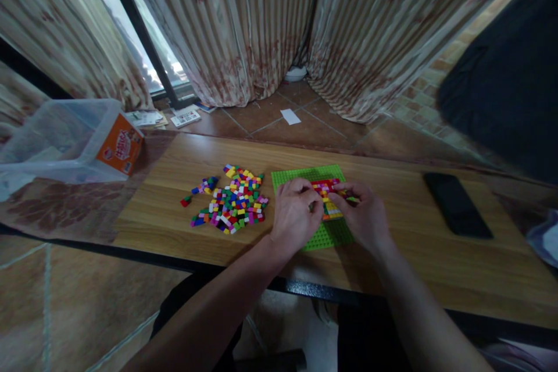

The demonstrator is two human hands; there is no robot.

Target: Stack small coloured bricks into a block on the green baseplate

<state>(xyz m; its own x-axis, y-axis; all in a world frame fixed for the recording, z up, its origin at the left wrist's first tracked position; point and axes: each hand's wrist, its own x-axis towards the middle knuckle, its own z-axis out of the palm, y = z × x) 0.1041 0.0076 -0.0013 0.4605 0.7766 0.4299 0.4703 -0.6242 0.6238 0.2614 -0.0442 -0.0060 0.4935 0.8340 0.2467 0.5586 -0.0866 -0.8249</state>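
A bright green studded baseplate (329, 238) lies on the wooden table, with a patch of red, yellow, orange and pink toy bricks (331, 209) built up on it. Over the left side of this patch is my left hand (296, 212), its fingers curled closed; what they hold, if anything, is too small to name. My right hand (366, 215) reaches in from the other side, thumb and forefinger pinched at the bricks' right part. Its fingertips hide whatever is between them. Left of the baseplate spreads a loose pile of small multicoloured bricks (238, 200).
A black phone (457, 205) lies on the right of the table (405, 232). Beyond its left end stands a clear plastic box (82, 163) with an orange label. White paper (290, 117) is on the tiled floor, before patterned curtains (244, 40). A dark shape (505, 81) fills the upper right.
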